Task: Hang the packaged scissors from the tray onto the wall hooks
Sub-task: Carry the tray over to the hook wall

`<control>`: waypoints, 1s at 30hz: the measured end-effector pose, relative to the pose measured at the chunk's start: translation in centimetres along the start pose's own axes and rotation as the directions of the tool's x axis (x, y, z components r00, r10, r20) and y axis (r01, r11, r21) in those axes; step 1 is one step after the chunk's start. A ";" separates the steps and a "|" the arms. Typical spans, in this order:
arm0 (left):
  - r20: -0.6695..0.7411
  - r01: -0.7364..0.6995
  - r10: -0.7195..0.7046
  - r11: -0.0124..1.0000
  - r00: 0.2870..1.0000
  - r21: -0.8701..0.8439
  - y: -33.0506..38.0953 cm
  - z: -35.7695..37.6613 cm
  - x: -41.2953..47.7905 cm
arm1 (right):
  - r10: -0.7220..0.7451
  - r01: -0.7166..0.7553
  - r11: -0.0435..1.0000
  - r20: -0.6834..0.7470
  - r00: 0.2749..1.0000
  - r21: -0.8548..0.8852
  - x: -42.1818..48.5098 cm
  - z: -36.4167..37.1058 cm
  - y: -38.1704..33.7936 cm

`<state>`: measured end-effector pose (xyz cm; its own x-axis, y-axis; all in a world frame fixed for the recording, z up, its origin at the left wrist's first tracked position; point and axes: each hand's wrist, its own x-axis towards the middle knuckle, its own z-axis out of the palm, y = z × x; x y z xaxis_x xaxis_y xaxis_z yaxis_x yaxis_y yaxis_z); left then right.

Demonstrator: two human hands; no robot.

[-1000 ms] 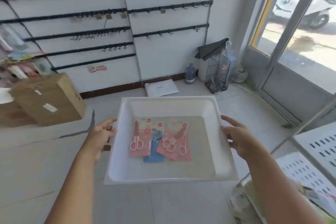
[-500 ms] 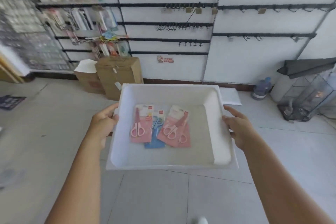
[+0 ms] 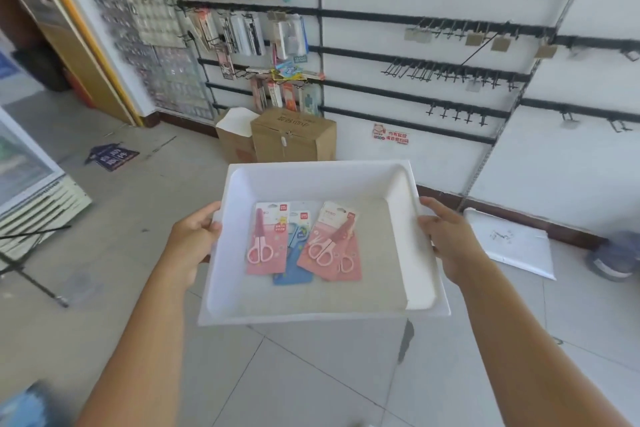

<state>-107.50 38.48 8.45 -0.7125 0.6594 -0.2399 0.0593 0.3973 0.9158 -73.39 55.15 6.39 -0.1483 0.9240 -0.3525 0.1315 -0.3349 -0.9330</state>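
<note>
I carry a white tray level in front of me. My left hand grips its left rim and my right hand grips its right rim. Several packaged scissors lie flat inside: a pink pack on the left, a blue pack partly under it, and two overlapping pink packs on the right. Ahead, the white wall carries black rails with empty hooks at the middle right.
Hanging stationery fills the rails at the upper left. Two cardboard boxes stand on the floor against the wall. A white flat package and a shoe lie at the right. A cooler stands at the far left.
The view has swung left and nearer the wall: the glass door has gone out of sight, and the stocked hooks and boxes have come to the centre. Both hands keep holding the tray.
</note>
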 end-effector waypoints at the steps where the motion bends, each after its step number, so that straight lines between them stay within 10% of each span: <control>1: -0.018 0.002 -0.002 1.000 1.000 0.000 0.5 0.2 1.1 | -0.021 0.022 1.000 0.013 1.000 -0.012 1.4 0.7 -1.0; 12: -0.151 0.023 -0.027 0.999 0.988 -0.030 3.4 -1.8 16.5 | 0.008 0.011 0.994 0.182 0.983 -0.105 18.0 13.0 -7.1; 30: -0.147 -0.043 0.034 0.997 0.989 -0.060 11.3 -1.3 50.7 | 0.047 -0.046 0.999 0.061 0.997 -0.021 44.5 32.6 -17.3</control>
<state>-143.89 75.56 7.01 -0.8049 0.5719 -0.1586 0.0483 0.3294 0.9429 -114.20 96.03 4.49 -0.2011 0.8943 -0.3997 0.1584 -0.3729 -0.9142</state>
